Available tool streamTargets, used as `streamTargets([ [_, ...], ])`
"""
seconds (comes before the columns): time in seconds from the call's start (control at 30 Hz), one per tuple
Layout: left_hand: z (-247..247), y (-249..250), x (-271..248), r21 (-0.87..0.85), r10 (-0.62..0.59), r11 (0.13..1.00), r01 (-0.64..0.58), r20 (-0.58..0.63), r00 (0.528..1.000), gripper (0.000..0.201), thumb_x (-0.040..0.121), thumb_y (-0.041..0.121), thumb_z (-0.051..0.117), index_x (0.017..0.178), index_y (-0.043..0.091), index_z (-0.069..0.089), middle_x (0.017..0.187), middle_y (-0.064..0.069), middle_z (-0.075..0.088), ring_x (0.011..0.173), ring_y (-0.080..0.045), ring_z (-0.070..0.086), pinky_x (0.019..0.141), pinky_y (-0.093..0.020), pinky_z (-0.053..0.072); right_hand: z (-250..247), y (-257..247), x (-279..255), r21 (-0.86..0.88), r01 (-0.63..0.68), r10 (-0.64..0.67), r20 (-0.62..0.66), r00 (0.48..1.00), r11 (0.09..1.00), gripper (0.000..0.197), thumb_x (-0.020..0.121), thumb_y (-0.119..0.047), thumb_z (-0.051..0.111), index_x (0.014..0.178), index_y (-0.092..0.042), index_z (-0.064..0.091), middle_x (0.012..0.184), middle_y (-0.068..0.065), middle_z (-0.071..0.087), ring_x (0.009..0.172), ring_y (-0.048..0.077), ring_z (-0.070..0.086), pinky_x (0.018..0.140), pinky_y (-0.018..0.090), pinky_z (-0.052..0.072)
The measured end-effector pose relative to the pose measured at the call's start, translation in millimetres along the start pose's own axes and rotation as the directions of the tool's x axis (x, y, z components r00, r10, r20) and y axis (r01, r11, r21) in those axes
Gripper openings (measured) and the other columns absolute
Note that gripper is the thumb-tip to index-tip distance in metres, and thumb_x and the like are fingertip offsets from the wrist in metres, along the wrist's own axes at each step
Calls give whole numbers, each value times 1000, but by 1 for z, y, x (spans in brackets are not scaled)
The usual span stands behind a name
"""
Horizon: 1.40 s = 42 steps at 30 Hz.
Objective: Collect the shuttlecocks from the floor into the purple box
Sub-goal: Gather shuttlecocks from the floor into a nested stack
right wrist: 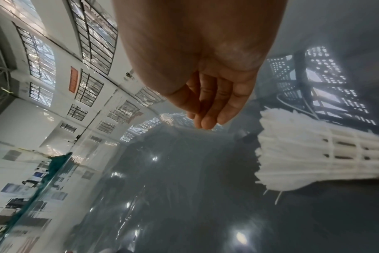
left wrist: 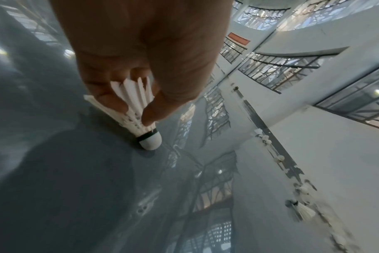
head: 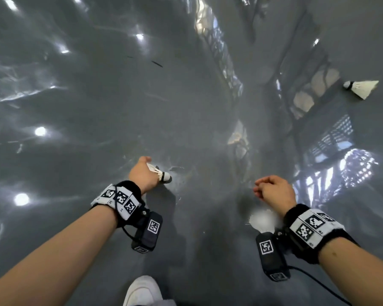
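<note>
Head view: left hand [head: 142, 174] pinches shuttlecock [head: 161, 173] — right hand [head: 274, 191] loosely curled, empty.

A glossy grey floor [head: 97, 107] fills the head view, mirroring ceiling lights at 9 o'clock and barred windows at 2 o'clock. A white shoe [head: 142, 290] shows at 6 o'clock. The right wrist view shows a white wall [right wrist: 54, 111] with barred windows at 10 o'clock.

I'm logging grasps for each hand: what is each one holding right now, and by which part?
The left hand pinches a shuttlecock by its feather skirt, cork tip pointing down at the floor. The right hand holds nothing.
</note>
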State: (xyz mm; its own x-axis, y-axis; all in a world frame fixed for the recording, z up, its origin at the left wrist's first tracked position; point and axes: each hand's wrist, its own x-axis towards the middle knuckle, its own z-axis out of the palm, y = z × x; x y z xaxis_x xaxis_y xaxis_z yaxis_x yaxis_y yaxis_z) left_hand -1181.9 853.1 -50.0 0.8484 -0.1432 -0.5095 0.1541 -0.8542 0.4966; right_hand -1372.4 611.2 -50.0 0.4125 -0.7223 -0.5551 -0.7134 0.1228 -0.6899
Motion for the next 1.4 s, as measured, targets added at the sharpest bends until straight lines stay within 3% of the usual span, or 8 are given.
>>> streamTargets([
  [0.23,16,29,5,-13,178,984,-179,-66,982,39,74,13,74,110,9,61,110,-12,67,104,-30,62,91,-35,47,2,5,0,-282,56,-48,33,998,958,16,84,-9,54,85,-18,68,91,5,71,97,27,64,92,35,50],
  [0.47,30,34,4,-98,236,965,-243,-85,968,17,71,37,78,73,31,62,109,-11,57,113,-30,43,72,-16,18,0,12,-15,-387,156,-125,104,987,909,12,86,-12,59,91,-21,65,90,-1,66,80,13,57,60,17,39],
  [0.53,31,35,7,-191,244,949,-250,-52,968,26,69,30,77,62,29,52,102,-13,58,97,-31,52,73,-20,29,-2,11,-14,-392,150,-114,115,987,908,12,85,-13,62,92,-22,66,86,-3,65,73,8,55,56,10,35],
  [0.63,31,41,2,-314,252,920,-235,12,968,26,61,25,76,65,19,51,80,-5,57,75,-26,55,73,-37,53,-2,12,-13,-390,135,-89,136,987,911,14,83,-13,63,91,-24,66,83,-6,64,77,10,55,60,15,38],
  [0.8,33,46,-3,-318,262,916,-246,9,965,52,67,20,84,97,13,43,85,5,47,74,-9,48,68,-24,42,-3,14,-15,-401,113,2,277,961,909,20,69,-13,66,80,-30,69,95,-1,67,90,18,64,85,31,50],
  [1.0,38,55,-6,-357,214,917,-177,68,974,81,57,26,91,112,16,32,106,-7,56,99,-25,61,93,-42,50,-7,20,-18,-542,189,43,387,921,819,50,55,-3,55,81,-44,68,106,-1,43,110,23,47,94,33,49],
  [1.2,50,64,-15,-347,267,911,-222,88,960,82,49,26,93,110,16,40,104,-6,57,99,-25,61,91,-44,50,-11,26,-13,-529,158,72,388,919,834,31,67,-1,64,77,-29,71,91,-4,71,93,15,64,83,27,53],
  [1.4,64,65,-22,-300,316,918,-260,155,936,67,48,24,93,99,17,51,104,-11,64,93,-25,63,88,-45,52,-12,28,-10,-525,145,60,354,933,839,29,71,-1,64,63,-28,68,69,-13,66,84,11,62,71,19,48],
])
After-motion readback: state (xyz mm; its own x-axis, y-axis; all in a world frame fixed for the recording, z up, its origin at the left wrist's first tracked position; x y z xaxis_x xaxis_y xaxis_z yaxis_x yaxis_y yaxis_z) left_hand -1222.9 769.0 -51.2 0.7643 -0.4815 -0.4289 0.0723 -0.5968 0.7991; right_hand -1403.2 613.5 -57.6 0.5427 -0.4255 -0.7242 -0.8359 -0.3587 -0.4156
